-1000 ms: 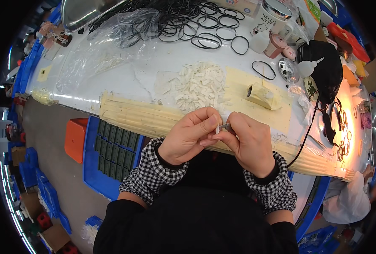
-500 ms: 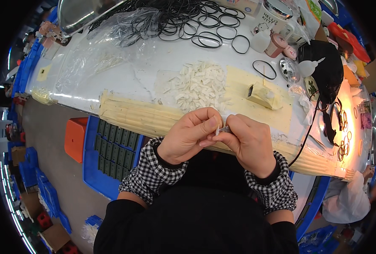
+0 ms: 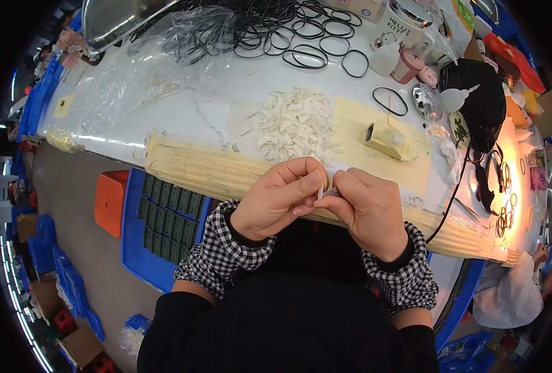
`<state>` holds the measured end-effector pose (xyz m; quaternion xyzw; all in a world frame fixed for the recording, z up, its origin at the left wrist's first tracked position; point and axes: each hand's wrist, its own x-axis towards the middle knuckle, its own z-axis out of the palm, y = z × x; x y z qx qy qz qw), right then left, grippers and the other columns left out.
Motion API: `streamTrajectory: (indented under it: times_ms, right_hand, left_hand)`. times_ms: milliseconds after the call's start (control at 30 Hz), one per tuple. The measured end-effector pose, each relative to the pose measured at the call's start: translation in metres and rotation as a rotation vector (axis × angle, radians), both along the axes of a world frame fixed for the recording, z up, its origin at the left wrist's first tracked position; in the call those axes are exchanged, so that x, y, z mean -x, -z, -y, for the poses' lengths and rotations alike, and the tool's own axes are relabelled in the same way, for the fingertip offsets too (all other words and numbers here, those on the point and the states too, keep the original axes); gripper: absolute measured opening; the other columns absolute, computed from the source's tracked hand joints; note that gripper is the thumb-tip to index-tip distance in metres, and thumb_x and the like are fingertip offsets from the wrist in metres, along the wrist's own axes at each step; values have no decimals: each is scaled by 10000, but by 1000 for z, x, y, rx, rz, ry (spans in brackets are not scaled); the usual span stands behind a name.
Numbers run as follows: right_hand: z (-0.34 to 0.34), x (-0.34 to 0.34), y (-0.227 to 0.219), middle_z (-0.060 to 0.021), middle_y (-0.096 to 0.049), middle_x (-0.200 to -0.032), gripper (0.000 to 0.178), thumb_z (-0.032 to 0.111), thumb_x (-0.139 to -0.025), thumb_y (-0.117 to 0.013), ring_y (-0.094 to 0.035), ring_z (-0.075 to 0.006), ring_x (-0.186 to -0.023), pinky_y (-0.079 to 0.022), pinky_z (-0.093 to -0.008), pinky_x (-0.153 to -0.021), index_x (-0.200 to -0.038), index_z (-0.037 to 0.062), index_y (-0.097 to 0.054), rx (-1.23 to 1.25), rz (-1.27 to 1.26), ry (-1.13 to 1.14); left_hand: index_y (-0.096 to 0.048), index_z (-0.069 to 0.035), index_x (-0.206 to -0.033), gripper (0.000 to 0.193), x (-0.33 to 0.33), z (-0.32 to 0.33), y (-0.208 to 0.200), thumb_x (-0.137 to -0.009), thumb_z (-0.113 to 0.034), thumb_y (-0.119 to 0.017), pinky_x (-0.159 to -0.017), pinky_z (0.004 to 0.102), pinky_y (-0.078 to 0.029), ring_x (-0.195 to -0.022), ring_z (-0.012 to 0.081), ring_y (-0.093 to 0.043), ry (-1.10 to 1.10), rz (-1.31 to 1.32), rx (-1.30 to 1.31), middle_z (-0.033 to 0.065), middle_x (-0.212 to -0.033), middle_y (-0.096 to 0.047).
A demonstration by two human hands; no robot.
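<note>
Just past the table's padded front edge, my two hands meet with fingertips nearly touching. My left hand [image 3: 279,200] is closed in a pinch on a small white strip [image 3: 320,191], which stands upright between thumb and forefinger. My right hand [image 3: 372,211] is also closed, thumb against curled fingers, on a thin grey piece [image 3: 332,193]; most of it is hidden, so its kind is unclear. Beyond the hands lies a heap of small white strips [image 3: 296,124]. To its right, a yellow taped block [image 3: 390,142] sits on a yellow sheet [image 3: 357,118].
Black rubber rings [image 3: 305,57] and a clear plastic bag [image 3: 164,59] cover the far table. Cups, a small tin [image 3: 426,101] and a black cable [image 3: 453,202] crowd the right, near a bright lamp glow. Below left, a blue crate [image 3: 130,242] holds dark green parts beside an orange stool [image 3: 110,202].
Less of the grey piece shows between my hands. My right hand has shifted very slightly right; both hands keep their pinch.
</note>
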<state>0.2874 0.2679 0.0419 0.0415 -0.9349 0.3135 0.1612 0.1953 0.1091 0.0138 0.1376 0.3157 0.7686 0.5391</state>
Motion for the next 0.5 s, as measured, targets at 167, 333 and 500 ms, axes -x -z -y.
streamTrajectory:
  times_ms: [167, 333, 500]
  right_hand:
    - [0, 1, 0, -28, -493, -616, 348, 431, -809, -648, -523, -218, -521, -392, -329, -448, -766, 102, -541, 14, -22, 21]
    - [-1, 0, 1, -29, -485, -614, 354, 439, -810, -645, -518, -221, -518, -391, -332, -446, -773, 103, -541, -20, -9, 14]
    - [-1, 1, 3, -29, -480, -612, 354, 439, -813, -641, -513, -223, -514, -388, -334, -444, -768, 103, -540, 0, -16, 8]
  left_hand:
    - [-479, -41, -885, 195, -1, -1, 0, -984, -206, -508, -530, 147, -328, -640, 31, -373, -3, 7, 9, 14, -849, -452]
    - [-476, -45, -882, 196, 0, -1, 1, -985, -208, -506, -535, 150, -330, -641, 30, -373, 3, 5, -4, 9, -841, -446]
    - [-473, -48, -874, 197, -1, -2, -1, -984, -207, -510, -540, 150, -332, -640, 30, -371, -13, 9, 13, 5, -844, -442]
